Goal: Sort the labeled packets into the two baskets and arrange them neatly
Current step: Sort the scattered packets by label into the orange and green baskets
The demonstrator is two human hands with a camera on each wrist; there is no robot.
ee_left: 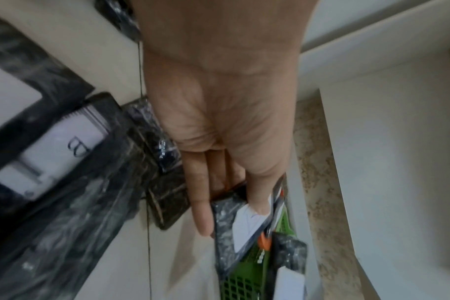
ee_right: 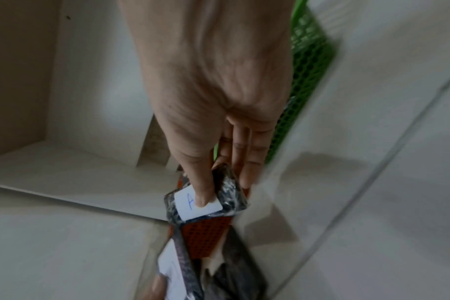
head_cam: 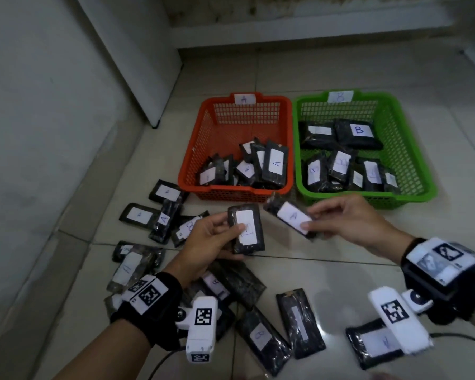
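The left hand [head_cam: 203,242] is gripping a black packet [head_cam: 246,232], thumb pressing its white label (letter unclear). The right hand [head_cam: 348,218] is pinching another black, crinkly plastic packet marked A [head_cam: 291,218]. Both are hovering above the floor tiles [head_cam: 340,281], just before the orange basket [head_cam: 203,149] tagged A and the green basket [head_cam: 412,149] tagged B.

Pale glossy tiled floor [head_cam: 340,283]. Bearing: orange plastic mesh basket [head_cam: 200,149] and green plastic mesh basket [head_cam: 412,149] beyond both hands; loose black white-labelled packets [head_cam: 300,322] scattered beneath and left of them.
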